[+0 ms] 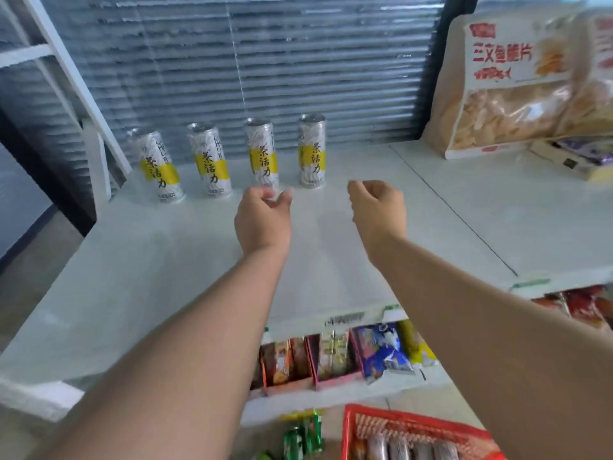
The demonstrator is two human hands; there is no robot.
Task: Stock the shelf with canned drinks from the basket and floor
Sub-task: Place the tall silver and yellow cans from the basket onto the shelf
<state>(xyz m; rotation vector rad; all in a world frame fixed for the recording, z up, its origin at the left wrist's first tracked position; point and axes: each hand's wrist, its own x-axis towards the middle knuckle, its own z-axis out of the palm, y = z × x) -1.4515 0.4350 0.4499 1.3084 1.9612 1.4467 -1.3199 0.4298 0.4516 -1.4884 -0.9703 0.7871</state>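
White and yellow, four cans (210,161) stand in a row at the back of our shelf (149,277). Our left hand (263,217) curls in front of the third can (262,151), at its base; we cannot tell whether it grips. Our right hand (378,207) hovers near, loosely curled and empty. Below, a red basket (398,416) holds drinks (408,448), with green cans (303,433) beside it.
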